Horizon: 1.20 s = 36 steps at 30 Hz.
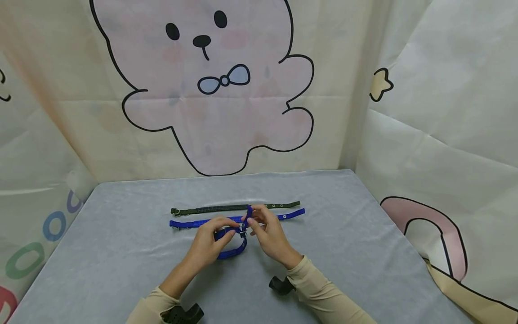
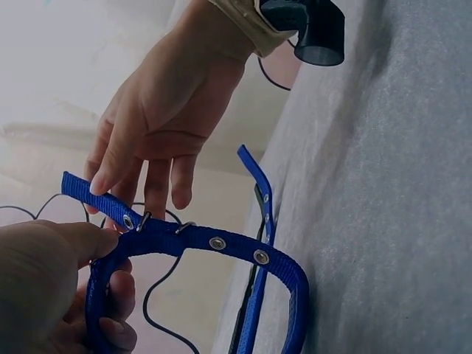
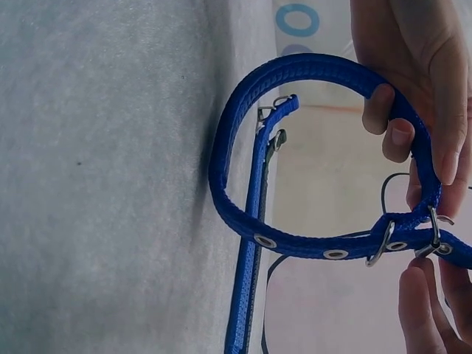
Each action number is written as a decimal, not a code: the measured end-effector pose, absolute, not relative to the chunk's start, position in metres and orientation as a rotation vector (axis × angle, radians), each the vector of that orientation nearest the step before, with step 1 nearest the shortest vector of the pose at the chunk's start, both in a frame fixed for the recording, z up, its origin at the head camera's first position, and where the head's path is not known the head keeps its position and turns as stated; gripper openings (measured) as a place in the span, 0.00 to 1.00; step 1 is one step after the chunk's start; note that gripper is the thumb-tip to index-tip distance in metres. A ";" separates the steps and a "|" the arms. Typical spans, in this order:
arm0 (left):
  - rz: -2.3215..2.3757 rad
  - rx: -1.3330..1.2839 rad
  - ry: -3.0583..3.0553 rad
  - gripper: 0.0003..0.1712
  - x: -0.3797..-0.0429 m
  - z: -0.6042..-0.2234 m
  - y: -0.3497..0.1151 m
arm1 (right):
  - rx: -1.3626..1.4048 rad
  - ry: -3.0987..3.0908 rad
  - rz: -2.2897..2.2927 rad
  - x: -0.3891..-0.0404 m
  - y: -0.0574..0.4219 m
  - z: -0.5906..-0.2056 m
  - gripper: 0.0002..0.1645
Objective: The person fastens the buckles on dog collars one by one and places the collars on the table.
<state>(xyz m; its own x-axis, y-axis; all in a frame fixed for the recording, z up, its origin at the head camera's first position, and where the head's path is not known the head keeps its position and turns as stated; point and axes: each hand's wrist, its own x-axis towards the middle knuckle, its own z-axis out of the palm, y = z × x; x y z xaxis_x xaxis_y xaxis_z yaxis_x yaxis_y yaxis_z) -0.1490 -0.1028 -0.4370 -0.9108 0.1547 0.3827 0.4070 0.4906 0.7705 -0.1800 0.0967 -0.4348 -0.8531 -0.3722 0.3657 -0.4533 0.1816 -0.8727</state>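
A blue collar (image 3: pixel 221 147) with metal eyelets is looped into a ring, its strap passed through a metal buckle (image 3: pixel 434 234) beside a D-ring (image 3: pixel 380 247). My left hand (image 1: pixel 206 243) grips the band just beside the buckle, fingers curled through the loop. On the other side, my right hand (image 1: pixel 271 236) holds the strap's free end (image 2: pixel 88 193) between thumb and fingers. The free end points upward in the head view. The loop hangs close over the table.
Behind the hands, a second blue collar (image 1: pixel 293 214) and a dark green collar (image 1: pixel 226 208) lie stretched out side by side on the grey cloth-covered table (image 1: pixel 121 252). Printed curtains (image 1: pixel 226 130) enclose the table at the back and both sides.
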 end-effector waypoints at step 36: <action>-1.123 -0.611 -2.614 0.17 -0.150 -0.439 -0.105 | 0.843 -2.373 1.762 -0.179 0.098 -0.434 0.17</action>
